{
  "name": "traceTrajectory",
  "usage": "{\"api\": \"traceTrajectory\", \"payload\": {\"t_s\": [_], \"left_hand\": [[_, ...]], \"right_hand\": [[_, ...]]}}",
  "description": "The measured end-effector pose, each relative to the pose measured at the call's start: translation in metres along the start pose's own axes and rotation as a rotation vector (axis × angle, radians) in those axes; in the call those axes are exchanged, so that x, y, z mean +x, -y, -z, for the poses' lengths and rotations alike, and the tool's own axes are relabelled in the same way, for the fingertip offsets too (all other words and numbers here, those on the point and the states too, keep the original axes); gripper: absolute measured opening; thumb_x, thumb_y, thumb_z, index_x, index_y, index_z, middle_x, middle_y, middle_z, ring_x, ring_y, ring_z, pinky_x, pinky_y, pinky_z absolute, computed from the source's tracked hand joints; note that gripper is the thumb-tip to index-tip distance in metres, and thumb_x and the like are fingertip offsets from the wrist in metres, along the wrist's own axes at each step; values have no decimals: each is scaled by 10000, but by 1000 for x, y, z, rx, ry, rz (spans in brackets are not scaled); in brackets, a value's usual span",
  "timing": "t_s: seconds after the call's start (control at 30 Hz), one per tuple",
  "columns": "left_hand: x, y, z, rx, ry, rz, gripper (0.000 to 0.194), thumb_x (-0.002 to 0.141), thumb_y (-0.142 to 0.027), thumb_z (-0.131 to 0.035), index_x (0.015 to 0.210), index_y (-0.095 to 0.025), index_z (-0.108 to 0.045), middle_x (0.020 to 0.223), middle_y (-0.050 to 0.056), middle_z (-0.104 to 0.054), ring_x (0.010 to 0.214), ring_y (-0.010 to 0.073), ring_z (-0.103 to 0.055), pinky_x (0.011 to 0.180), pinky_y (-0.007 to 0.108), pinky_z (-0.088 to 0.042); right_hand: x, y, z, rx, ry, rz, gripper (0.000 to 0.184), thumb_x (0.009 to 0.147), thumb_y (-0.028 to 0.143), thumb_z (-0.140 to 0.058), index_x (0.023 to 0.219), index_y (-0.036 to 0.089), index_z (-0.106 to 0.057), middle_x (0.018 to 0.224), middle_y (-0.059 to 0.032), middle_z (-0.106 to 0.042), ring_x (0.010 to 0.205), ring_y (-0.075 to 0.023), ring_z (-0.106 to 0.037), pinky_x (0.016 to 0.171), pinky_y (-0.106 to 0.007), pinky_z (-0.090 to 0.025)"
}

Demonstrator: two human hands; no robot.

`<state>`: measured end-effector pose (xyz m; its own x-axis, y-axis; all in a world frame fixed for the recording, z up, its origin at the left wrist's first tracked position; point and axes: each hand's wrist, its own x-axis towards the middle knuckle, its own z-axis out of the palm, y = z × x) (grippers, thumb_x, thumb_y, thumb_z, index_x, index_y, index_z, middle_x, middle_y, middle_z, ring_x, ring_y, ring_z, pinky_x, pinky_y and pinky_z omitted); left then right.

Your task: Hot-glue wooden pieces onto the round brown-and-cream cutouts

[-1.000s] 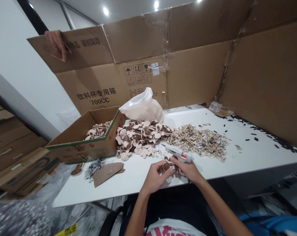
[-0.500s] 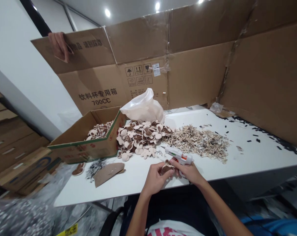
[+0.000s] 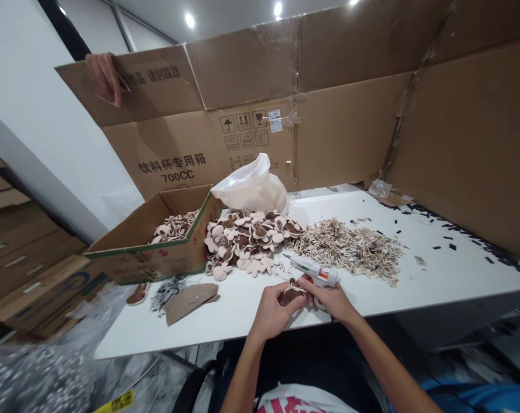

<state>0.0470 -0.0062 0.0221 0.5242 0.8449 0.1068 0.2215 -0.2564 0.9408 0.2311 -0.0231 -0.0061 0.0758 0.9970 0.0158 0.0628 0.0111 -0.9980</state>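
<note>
My left hand (image 3: 273,308) pinches a small brown felt piece (image 3: 292,292) near the table's front edge, with a thin pale cord loop lying across it. From the other side, my right hand (image 3: 332,299) has its thumb and index finger at the same piece. A white hot glue gun (image 3: 309,267) sits in my right hand, its nozzle towards the upper left; its handle is mostly hidden behind the fingers. Just beyond my hands lies a heap of brown and cream felt shapes (image 3: 251,238). To its right spreads a pile of short pale cords (image 3: 350,246).
A cardboard box (image 3: 156,261) with finished-looking felt pieces stands at the left. A white plastic bag (image 3: 253,186) is behind the heap. Torn cardboard (image 3: 191,303) lies front left; black strips (image 3: 470,229) lie scattered right. Another person's hand (image 3: 105,79) hangs over the cardboard wall (image 3: 341,126).
The white tag visible on the felt piece a second ago is out of sight, and the pale cord now lies across the piece. Both hands have stayed in nearly the same place.
</note>
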Motion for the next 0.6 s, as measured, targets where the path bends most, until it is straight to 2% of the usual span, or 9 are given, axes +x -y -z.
{"api": "traceTrajectory", "payload": {"t_s": [0.13, 0.37, 0.47, 0.6], "left_hand": [[-1, 0, 1, -38, 20, -16, 333, 915, -452, -675, 867, -132, -755, 752, 31, -684, 699, 158, -543, 680, 252, -418], [-1, 1, 0, 98, -28, -14, 339, 927, -476, -642, 884, -155, -740, 738, 18, -671, 671, 147, -517, 643, 248, -398], [-1, 1, 1, 87, -26, -23, 322, 944, -457, -623, 897, -156, -723, 751, 25, -679, 685, 152, -537, 653, 252, -409], [0, 5, 2, 27, -52, -14, 322, 926, -440, -652, 794, -149, -691, 712, 27, -674, 695, 165, -570, 676, 264, -429]], "right_hand": [[0, 1, 0, -6, 22, 19, 405, 867, 601, -704, 800, 202, -701, 501, 25, -618, 473, -145, -567, 525, -252, -428], [1, 4, 0, 18, -28, 8, 412, 848, 609, -718, 744, 213, -671, 499, 22, -621, 485, -153, -591, 556, -262, -470], [1, 6, -1, 39, -27, 21, 410, 847, 602, -721, 726, 215, -662, 507, 19, -627, 482, -152, -592, 556, -261, -474], [3, 5, -1, 59, -31, 37, 425, 863, 584, -713, 671, 208, -660, 530, 2, -643, 472, -145, -582, 541, -259, -463]]}}
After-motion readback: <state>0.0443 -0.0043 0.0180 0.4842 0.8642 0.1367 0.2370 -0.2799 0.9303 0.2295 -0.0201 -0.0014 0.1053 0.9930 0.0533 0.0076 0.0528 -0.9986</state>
